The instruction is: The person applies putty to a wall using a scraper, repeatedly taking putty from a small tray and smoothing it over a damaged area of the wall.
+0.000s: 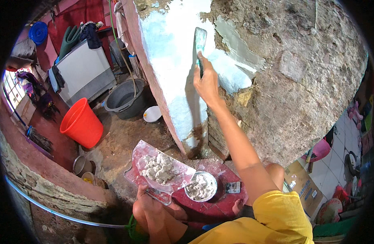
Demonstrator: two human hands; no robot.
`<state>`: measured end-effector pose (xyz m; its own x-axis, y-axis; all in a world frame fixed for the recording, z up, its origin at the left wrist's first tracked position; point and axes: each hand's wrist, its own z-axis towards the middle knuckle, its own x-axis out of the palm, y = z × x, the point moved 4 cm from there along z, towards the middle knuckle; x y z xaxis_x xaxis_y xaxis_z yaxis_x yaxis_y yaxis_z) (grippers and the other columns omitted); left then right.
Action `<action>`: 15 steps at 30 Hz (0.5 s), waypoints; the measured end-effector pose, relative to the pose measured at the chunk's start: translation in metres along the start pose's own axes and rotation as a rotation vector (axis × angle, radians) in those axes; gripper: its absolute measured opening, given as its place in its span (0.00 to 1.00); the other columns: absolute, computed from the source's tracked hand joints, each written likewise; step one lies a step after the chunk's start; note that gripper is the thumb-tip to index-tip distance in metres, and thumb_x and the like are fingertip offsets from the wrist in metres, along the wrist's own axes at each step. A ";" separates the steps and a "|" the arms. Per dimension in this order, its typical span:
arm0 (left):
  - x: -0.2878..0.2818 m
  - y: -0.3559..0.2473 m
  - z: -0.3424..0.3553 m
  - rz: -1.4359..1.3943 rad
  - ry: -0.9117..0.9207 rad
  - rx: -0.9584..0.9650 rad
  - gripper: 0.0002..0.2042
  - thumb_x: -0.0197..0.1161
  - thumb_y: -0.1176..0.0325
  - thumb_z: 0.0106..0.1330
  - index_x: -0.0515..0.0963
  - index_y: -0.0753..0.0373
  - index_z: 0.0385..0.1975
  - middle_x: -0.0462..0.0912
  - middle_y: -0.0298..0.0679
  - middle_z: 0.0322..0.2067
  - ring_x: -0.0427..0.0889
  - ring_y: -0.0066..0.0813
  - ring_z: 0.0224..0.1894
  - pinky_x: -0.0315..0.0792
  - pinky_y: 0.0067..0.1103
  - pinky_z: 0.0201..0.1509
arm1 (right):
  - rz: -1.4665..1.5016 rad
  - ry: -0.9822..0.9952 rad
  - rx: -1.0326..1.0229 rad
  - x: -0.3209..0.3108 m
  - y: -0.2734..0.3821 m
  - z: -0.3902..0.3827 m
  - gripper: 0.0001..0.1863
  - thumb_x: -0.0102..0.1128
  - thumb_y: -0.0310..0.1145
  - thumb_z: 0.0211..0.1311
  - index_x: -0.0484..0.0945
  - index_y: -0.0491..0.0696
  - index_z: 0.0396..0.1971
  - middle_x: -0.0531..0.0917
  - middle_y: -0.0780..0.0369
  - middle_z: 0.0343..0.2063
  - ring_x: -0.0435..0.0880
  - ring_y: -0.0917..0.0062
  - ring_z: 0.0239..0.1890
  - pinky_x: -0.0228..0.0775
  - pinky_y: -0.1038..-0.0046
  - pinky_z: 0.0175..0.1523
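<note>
Right hand (206, 81): arm stretched up and forward, fingers closed round the handle of a putty knife (200, 42), blade flat against the whitened patch of the rough wall (300, 81). Left hand (148, 201): held low, gripping the near edge of a pinkish board (142, 156) heaped with white putty (159, 167). Small bowl (200, 187) of putty just beside the board. Orange bucket (82, 123) well apart, left.

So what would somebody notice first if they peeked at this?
Probably the right hand up high, pressing a flat scraper against the rough wall where fresh white plaster meets bare stone. Next, the bright red bucket on the floor to the left. Low down, the left hand holds a board heaped with white paste.
</note>
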<state>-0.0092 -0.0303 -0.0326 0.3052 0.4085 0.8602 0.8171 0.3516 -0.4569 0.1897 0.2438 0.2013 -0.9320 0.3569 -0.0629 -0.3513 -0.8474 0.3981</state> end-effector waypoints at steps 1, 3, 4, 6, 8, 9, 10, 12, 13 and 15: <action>-0.002 0.001 0.001 -0.002 -0.002 0.007 0.23 0.53 0.68 0.52 0.70 0.67 0.50 0.77 0.45 0.46 0.76 0.43 0.47 0.69 0.36 0.56 | -0.008 0.026 0.006 0.008 -0.005 -0.004 0.24 0.47 0.23 0.60 0.63 0.36 0.58 0.74 0.40 0.42 0.76 0.49 0.44 0.68 0.60 0.48; 0.005 0.002 0.000 -0.021 0.076 -0.011 0.23 0.53 0.68 0.52 0.70 0.67 0.50 0.77 0.45 0.46 0.76 0.43 0.48 0.69 0.37 0.56 | 0.042 0.090 0.117 0.018 -0.007 -0.029 0.23 0.47 0.23 0.60 0.65 0.35 0.57 0.75 0.40 0.46 0.77 0.50 0.47 0.69 0.61 0.52; 0.009 0.001 -0.002 -0.029 0.116 -0.015 0.23 0.53 0.68 0.52 0.70 0.66 0.50 0.77 0.45 0.46 0.76 0.44 0.48 0.69 0.37 0.56 | 0.044 0.101 0.082 0.019 -0.007 -0.042 0.24 0.48 0.23 0.59 0.64 0.35 0.57 0.75 0.40 0.41 0.77 0.50 0.42 0.69 0.60 0.48; 0.012 -0.002 -0.006 -0.035 0.168 -0.023 0.25 0.55 0.67 0.51 0.68 0.67 0.52 0.76 0.45 0.48 0.76 0.44 0.48 0.70 0.37 0.55 | 0.078 0.157 0.087 0.020 -0.002 -0.064 0.23 0.47 0.24 0.59 0.64 0.36 0.56 0.74 0.39 0.42 0.77 0.49 0.43 0.69 0.60 0.47; 0.016 -0.001 -0.007 -0.061 0.209 -0.050 0.26 0.55 0.67 0.51 0.66 0.67 0.54 0.75 0.46 0.49 0.76 0.44 0.48 0.70 0.37 0.55 | 0.084 0.145 0.084 0.001 0.005 -0.072 0.22 0.47 0.24 0.60 0.64 0.35 0.56 0.73 0.39 0.45 0.76 0.48 0.45 0.69 0.60 0.49; 0.017 0.000 -0.007 -0.079 0.215 -0.070 0.26 0.55 0.67 0.52 0.66 0.67 0.54 0.75 0.46 0.49 0.76 0.44 0.49 0.70 0.37 0.55 | 0.090 0.138 0.082 -0.007 0.008 -0.071 0.22 0.46 0.24 0.61 0.64 0.35 0.55 0.73 0.39 0.47 0.76 0.48 0.47 0.69 0.60 0.50; 0.018 0.001 -0.008 -0.099 0.220 -0.091 0.26 0.54 0.67 0.52 0.66 0.67 0.54 0.75 0.46 0.49 0.75 0.44 0.49 0.70 0.37 0.54 | 0.093 0.103 0.084 -0.015 0.011 -0.065 0.21 0.46 0.25 0.61 0.65 0.35 0.55 0.72 0.40 0.50 0.75 0.48 0.50 0.68 0.61 0.53; 0.003 -0.011 -0.010 -0.018 0.131 -0.011 0.23 0.53 0.68 0.53 0.70 0.67 0.50 0.76 0.45 0.47 0.76 0.44 0.49 0.70 0.38 0.55 | 0.143 0.081 0.189 -0.009 0.021 -0.051 0.21 0.46 0.25 0.61 0.65 0.34 0.55 0.74 0.40 0.48 0.76 0.48 0.49 0.67 0.61 0.54; 0.004 -0.007 -0.009 0.004 0.117 -0.003 0.21 0.53 0.69 0.53 0.71 0.67 0.49 0.77 0.44 0.47 0.76 0.44 0.48 0.70 0.38 0.55 | 0.127 0.059 0.218 -0.017 0.020 -0.033 0.21 0.46 0.26 0.61 0.65 0.33 0.54 0.74 0.40 0.47 0.76 0.48 0.49 0.67 0.61 0.54; 0.011 -0.002 -0.006 0.008 0.157 -0.019 0.21 0.52 0.69 0.53 0.71 0.68 0.49 0.77 0.44 0.47 0.76 0.44 0.48 0.70 0.38 0.55 | 0.088 0.050 0.178 -0.012 0.003 -0.016 0.22 0.46 0.25 0.60 0.64 0.31 0.54 0.75 0.38 0.44 0.77 0.48 0.47 0.68 0.60 0.52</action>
<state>-0.0040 -0.0317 -0.0210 0.3830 0.2742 0.8821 0.8232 0.3320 -0.4606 0.1987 0.2307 0.1883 -0.9631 0.2614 -0.0643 -0.2517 -0.7900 0.5590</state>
